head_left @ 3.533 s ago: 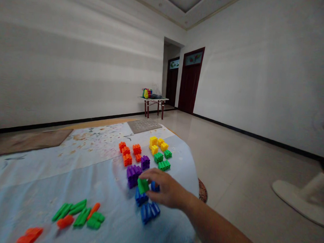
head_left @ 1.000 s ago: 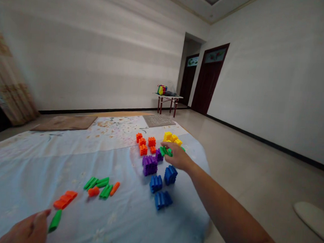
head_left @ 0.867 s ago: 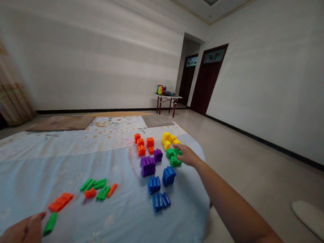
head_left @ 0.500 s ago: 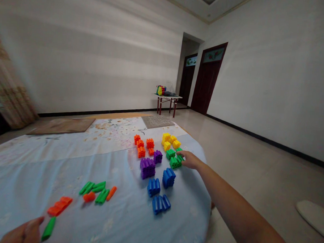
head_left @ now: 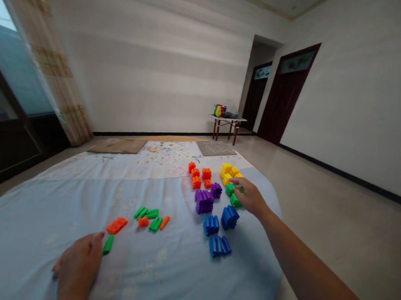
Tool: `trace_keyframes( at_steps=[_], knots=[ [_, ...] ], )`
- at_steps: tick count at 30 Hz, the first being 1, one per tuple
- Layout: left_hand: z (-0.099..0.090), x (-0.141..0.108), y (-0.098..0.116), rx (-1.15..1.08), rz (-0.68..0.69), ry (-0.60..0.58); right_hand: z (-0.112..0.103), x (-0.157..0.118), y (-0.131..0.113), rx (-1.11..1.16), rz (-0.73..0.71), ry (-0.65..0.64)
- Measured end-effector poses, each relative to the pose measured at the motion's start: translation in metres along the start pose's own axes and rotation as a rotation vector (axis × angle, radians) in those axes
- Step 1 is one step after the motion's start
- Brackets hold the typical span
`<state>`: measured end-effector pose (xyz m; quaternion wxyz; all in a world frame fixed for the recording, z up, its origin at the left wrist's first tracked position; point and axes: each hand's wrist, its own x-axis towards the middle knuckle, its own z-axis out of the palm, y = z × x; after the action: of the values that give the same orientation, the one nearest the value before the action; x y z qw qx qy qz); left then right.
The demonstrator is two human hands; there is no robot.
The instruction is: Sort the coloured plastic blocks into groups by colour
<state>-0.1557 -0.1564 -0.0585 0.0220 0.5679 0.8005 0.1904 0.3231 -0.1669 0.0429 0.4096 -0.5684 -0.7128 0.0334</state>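
My right hand (head_left: 248,195) reaches over the small stack of ridged green blocks (head_left: 235,201). Its thumb and forefinger close around a green block at the stack's upper right, and the palm hides part of the stack. On the cloth at lower left rests my left hand (head_left: 80,260), fingers loosely stretched out, nothing seen in it. Just beside its fingertips lies a single green block (head_left: 108,244). A joined row of orange blocks (head_left: 117,225) sits a little beyond. Further right are loose green blocks (head_left: 155,223), a small orange clump (head_left: 143,222) and an orange block (head_left: 165,222).
Yellow stacks (head_left: 226,170) stand behind the green ones. Orange stacks (head_left: 196,181), purple stacks (head_left: 204,201) and blue stacks (head_left: 229,217) stand to the left and nearer. The blue cloth (head_left: 167,278) covers a rounded table. A small side table (head_left: 229,119) stands by the far wall.
The view has turned left, so everything sits further right. My left hand has come further into view beside the green block. My right hand has shifted slightly over the green stack.
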Motion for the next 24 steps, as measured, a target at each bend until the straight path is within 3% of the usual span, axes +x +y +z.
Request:
trace_keyframes(
  at_steps=[4,8,12,15,19,24],
  knots=[
    [-0.013,-0.011,0.014,-0.016,-0.011,0.005,0.041,-0.001,-0.076,0.167,-0.188,-0.099],
    [-0.012,-0.014,0.011,-0.025,0.015,0.027,0.106,0.001,-0.131,0.194,-0.224,-0.343],
    [-0.012,-0.017,0.011,-0.027,0.031,0.065,0.17,0.012,-0.151,0.095,-0.174,-0.471],
    [-0.015,-0.021,0.015,-0.016,0.065,0.078,0.204,0.023,-0.16,0.059,-0.133,-0.499],
    [-0.02,-0.025,0.019,-0.026,0.061,0.078,0.232,0.032,-0.177,-0.023,-0.132,-0.597],
    [-0.019,-0.027,0.016,0.008,0.119,0.1,0.256,0.034,-0.208,-0.134,-0.291,-0.683]
  ],
)
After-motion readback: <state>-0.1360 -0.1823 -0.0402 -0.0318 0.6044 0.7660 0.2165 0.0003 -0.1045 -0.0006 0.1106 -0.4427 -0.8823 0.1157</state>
